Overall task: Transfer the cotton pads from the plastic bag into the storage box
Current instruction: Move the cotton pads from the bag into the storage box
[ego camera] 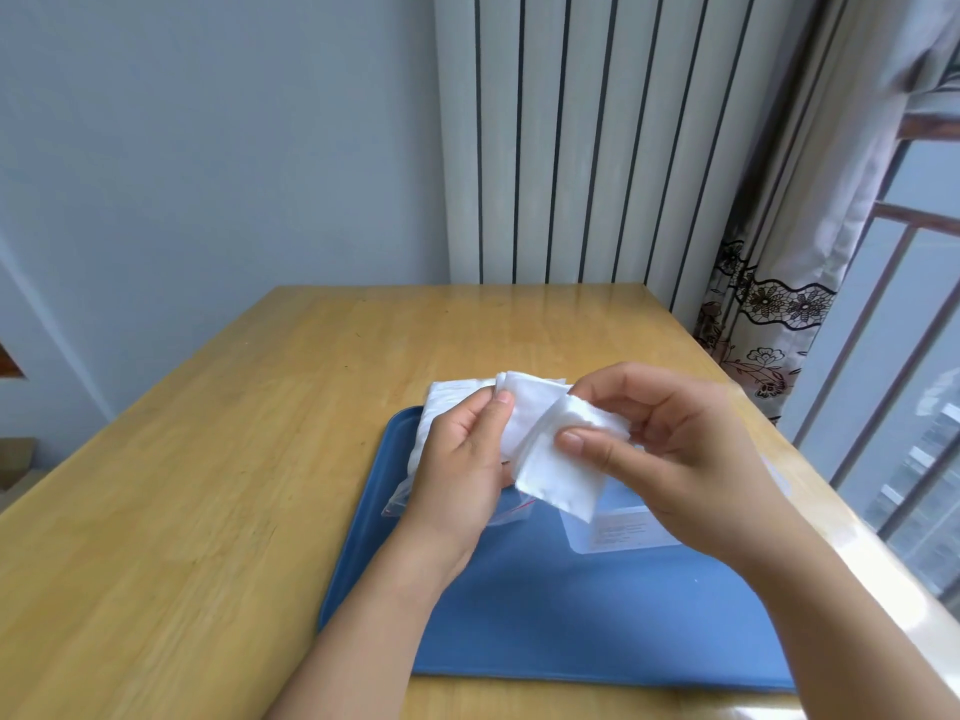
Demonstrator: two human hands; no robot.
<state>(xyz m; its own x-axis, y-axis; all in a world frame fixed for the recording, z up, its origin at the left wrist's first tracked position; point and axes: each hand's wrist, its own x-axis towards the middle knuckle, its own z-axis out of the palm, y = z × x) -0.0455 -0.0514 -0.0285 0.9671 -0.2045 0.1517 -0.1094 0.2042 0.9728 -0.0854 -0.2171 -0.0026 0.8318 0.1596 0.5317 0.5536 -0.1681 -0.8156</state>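
- Fingers of the left hand point(460, 459) curl round the plastic bag point(415, 491) and the cotton pads point(524, 407) fanned at its mouth, thumb on top.
- Right hand point(670, 444) pinches one square pad point(563, 478) between thumb and forefinger, other fingers loosely bent.
- Clear storage box point(618, 532) sits on the blue tray point(571, 615) below, upon the desk point(208, 485).

Home rm: curtain point(769, 324), radiator point(571, 137), wooden table point(208, 485)
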